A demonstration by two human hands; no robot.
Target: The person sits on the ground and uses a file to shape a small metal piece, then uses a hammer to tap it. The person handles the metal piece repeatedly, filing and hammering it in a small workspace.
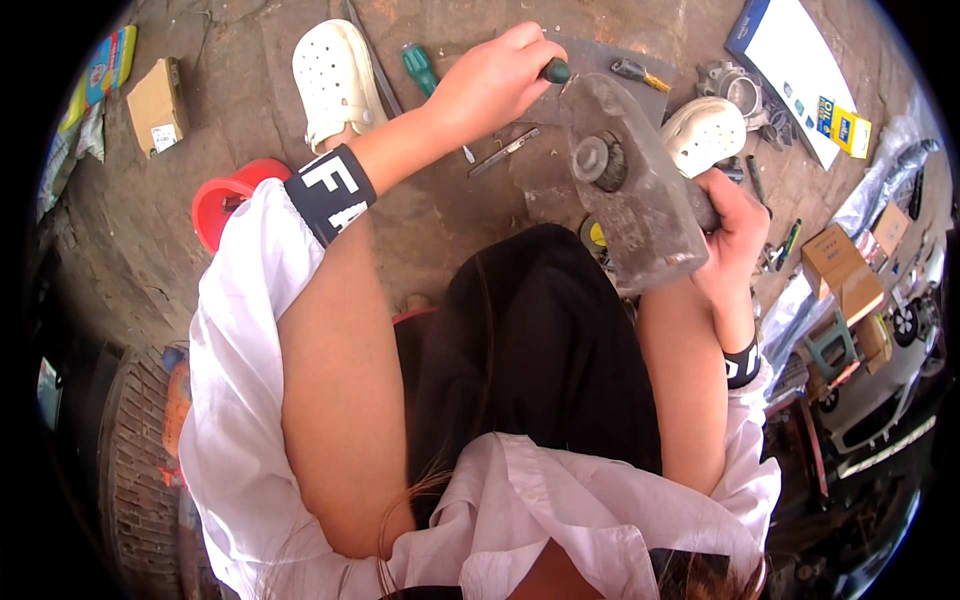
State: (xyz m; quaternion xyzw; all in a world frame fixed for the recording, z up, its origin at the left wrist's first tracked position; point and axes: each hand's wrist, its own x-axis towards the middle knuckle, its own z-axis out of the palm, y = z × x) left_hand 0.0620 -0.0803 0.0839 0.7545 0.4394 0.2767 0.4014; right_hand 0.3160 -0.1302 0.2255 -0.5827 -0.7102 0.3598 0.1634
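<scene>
My left hand (505, 80) is closed around a tool, of which only the dark green handle end (556, 71) sticks out past the fingers. My right hand (736, 228) grips a sledgehammer by its handle, close behind the head. The worn grey hammer head (650, 205) is raised near the camera, right of the left hand, and apart from the green handle. Under my left forearm lies a green-handled screwdriver (420, 68), with a thin metal tool (504, 153) beside it. A flat dark sheet (625, 62) on the ground is partly hidden by the hammer.
My pale clogs (335, 75) stand on the stained ground. A red container (240, 195) and a small cardboard box (160, 105) are at left. A metal machine part (735, 90), a white-and-blue box (790, 70) and several cartons (840, 265) lie at right.
</scene>
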